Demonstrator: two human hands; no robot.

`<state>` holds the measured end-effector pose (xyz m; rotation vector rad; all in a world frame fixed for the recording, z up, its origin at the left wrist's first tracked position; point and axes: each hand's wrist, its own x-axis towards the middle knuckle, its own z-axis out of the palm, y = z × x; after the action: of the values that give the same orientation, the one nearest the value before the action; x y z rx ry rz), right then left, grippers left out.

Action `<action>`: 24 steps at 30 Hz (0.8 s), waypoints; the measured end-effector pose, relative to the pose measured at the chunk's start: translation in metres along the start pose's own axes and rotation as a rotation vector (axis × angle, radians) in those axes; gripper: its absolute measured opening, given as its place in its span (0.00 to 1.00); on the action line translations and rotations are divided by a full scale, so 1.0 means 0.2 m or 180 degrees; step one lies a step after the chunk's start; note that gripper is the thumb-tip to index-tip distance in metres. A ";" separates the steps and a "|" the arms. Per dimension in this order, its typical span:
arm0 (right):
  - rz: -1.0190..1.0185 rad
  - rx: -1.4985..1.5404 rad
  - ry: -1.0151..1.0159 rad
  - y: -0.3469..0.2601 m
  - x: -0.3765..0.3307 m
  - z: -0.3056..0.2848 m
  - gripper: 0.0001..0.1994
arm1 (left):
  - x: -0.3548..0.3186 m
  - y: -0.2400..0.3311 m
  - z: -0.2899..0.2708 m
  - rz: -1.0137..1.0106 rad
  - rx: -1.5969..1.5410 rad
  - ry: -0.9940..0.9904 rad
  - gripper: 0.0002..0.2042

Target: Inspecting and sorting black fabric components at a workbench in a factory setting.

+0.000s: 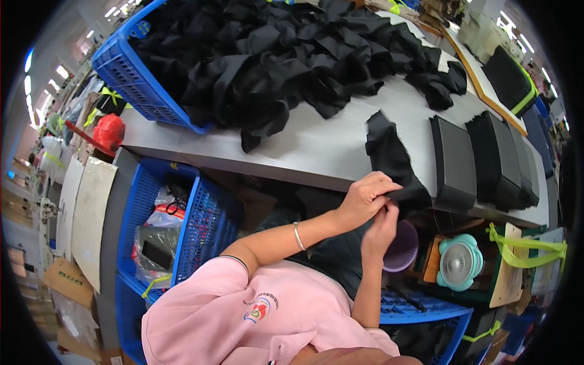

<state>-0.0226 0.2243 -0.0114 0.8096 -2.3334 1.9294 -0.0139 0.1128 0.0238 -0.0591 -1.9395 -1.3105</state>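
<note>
A strip of black fabric (387, 149) lies partly on the grey table and hangs over its near edge. My left hand (368, 198), with a silver bangle on its wrist, is closed on the strip's near end. Just below it, my right hand (381, 231) is closed too, its fingertips meeting the left ones at the fabric's edge. The exact pinch is partly hidden by the fingers. To the right stand neat stacks of black fabric pieces (453, 159), on edge along the table.
A large heap of loose black fabric (261, 61) spills from a blue crate (143, 79) across the grey table (304, 143). Below are another blue crate (190, 234) with bagged items, a purple bin (401, 248) and a small turquoise fan (460, 263). A red bag (109, 132) sits at left.
</note>
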 end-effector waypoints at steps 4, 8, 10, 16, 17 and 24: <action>0.0466 0.0831 0.0032 0.24 0.01 0.09 0.16 | 0.06 0.11 -0.09 0.0110 0.0226 -0.0724 0.20; 0.0784 0.1674 0.0412 0.24 0.08 0.12 0.19 | 0.00 0.15 -0.13 0.0150 0.0417 -0.1285 0.21; 0.0891 0.2139 0.0552 0.24 0.11 0.11 0.21 | -0.07 0.18 -0.12 0.0034 0.0090 -0.1559 0.21; 0.1071 0.3602 0.0823 0.26 0.23 0.08 0.27 | -0.27 0.30 -0.13 -0.1022 -0.0708 -0.2079 0.20; 0.1088 0.3844 0.0855 0.27 0.25 0.07 0.28 | -0.30 0.31 -0.12 -0.1086 -0.0936 -0.2181 0.20; 0.0782 0.2958 0.0373 0.31 0.22 -0.05 0.29 | -0.27 0.37 -0.14 -0.0087 -0.0580 -0.1353 0.17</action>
<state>-0.0868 0.2236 -0.0510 0.3730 -1.4348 3.0911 0.0730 0.1441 0.0512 -0.4339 -2.1650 -1.5882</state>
